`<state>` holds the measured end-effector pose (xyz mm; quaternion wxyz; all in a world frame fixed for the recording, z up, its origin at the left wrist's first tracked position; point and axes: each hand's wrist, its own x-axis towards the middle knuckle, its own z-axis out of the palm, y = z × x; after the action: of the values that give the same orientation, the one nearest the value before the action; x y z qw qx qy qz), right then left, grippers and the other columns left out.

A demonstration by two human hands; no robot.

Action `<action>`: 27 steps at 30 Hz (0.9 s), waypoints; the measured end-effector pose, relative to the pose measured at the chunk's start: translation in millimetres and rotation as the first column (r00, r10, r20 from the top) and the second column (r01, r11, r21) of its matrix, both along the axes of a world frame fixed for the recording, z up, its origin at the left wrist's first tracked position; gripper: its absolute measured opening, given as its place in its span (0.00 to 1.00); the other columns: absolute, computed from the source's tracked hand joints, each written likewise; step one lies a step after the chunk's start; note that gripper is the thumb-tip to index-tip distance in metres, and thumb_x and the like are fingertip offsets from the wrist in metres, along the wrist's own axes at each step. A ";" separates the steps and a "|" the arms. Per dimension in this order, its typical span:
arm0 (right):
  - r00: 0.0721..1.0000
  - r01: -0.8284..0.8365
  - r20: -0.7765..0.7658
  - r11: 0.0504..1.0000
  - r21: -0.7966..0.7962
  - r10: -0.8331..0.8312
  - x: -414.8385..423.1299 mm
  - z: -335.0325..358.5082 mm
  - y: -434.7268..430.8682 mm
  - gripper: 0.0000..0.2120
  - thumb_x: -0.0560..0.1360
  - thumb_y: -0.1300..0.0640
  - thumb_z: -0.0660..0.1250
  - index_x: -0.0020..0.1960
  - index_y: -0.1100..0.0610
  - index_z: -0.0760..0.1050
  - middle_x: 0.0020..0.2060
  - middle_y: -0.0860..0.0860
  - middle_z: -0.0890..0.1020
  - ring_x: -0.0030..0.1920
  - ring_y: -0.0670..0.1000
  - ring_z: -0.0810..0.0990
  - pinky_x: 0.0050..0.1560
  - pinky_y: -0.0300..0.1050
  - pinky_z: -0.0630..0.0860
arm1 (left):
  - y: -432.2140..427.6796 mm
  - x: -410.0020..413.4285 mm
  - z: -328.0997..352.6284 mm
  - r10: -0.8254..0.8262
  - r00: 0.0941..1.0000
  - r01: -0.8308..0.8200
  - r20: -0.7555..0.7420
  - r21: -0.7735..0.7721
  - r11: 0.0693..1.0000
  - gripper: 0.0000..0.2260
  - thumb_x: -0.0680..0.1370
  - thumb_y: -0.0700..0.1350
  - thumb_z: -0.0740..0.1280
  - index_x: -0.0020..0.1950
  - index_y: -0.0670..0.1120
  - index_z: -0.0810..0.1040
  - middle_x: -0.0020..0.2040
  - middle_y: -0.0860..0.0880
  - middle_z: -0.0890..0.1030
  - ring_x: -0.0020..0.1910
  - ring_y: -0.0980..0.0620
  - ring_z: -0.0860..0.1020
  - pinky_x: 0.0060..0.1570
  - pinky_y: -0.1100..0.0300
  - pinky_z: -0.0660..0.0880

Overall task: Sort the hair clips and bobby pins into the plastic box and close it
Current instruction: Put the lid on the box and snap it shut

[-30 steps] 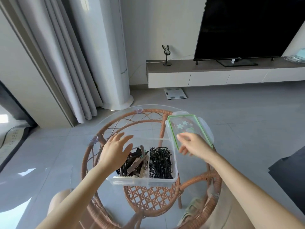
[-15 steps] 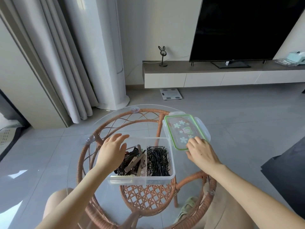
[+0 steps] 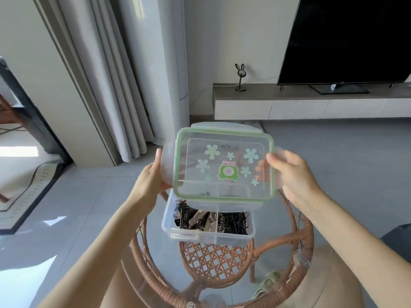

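Observation:
A clear lid (image 3: 224, 165) with a green seal and flower stickers hangs tilted in the air above the plastic box (image 3: 208, 235). My left hand (image 3: 151, 181) grips its left flap and my right hand (image 3: 291, 174) grips its right flap. The box stands on the glass table top, divided in two. Hair clips (image 3: 193, 220) fill the left compartment and black bobby pins (image 3: 233, 223) fill the right one. The lid hides the far part of the box.
The box rests on a round glass top with a rattan frame (image 3: 295, 238). Grey tiled floor surrounds it. A curtain (image 3: 111, 81) hangs at the left, a low TV unit (image 3: 311, 101) with a TV stands at the back, and a rug (image 3: 29, 192) lies at the far left.
My right hand picked the lid up from the table at the right. Both hands now hold it raised over the box. The view has come closer.

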<state>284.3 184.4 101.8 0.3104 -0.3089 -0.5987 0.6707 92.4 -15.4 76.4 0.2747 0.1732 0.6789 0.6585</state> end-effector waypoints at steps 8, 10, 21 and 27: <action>0.899 -0.013 0.435 0.997 -0.079 0.047 -9.2 -43.4 -30.1 0.07 0.74 0.60 0.66 0.40 0.62 0.77 0.30 0.53 0.81 0.29 0.50 0.79 0.28 0.39 0.70 | -29.3 0.2 -20.2 0.013 0.984 -0.062 -0.176 -0.273 0.960 0.14 0.74 0.46 0.69 0.39 0.34 0.77 0.32 0.46 0.78 0.27 0.54 0.76 0.32 0.63 0.75; 0.846 -0.072 0.533 0.987 0.147 -0.018 -5.9 -48.1 -27.4 0.16 0.72 0.55 0.67 0.29 0.58 0.68 0.21 0.48 0.73 0.23 0.50 0.71 0.28 0.39 0.64 | -30.5 0.7 -28.1 -0.002 0.978 -0.077 -0.211 -0.365 0.928 0.14 0.73 0.44 0.71 0.42 0.32 0.77 0.33 0.44 0.81 0.30 0.50 0.80 0.38 0.56 0.81; 0.781 -0.176 0.621 0.978 0.110 0.071 -7.4 -73.5 -9.7 0.13 0.68 0.49 0.68 0.37 0.57 0.68 0.34 0.54 0.71 0.35 0.52 0.70 0.36 0.45 0.62 | -21.6 -3.9 -38.1 -0.029 0.979 -0.077 -0.204 -0.494 0.866 0.11 0.74 0.44 0.69 0.36 0.40 0.73 0.30 0.46 0.75 0.28 0.51 0.74 0.27 0.63 0.75; 0.779 -0.187 0.622 0.976 0.111 0.078 -7.6 -76.6 -8.8 0.12 0.69 0.49 0.68 0.39 0.56 0.69 0.35 0.54 0.71 0.35 0.52 0.69 0.32 0.43 0.60 | -20.1 -7.2 -39.5 -0.048 0.987 -0.038 -0.153 -0.515 0.856 0.11 0.75 0.43 0.68 0.35 0.41 0.71 0.31 0.46 0.72 0.29 0.51 0.72 0.26 0.64 0.72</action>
<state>276.6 175.6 25.2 0.0757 -0.4399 -0.7408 0.5019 85.3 -35.6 36.9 0.2573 0.1472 0.8500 0.4355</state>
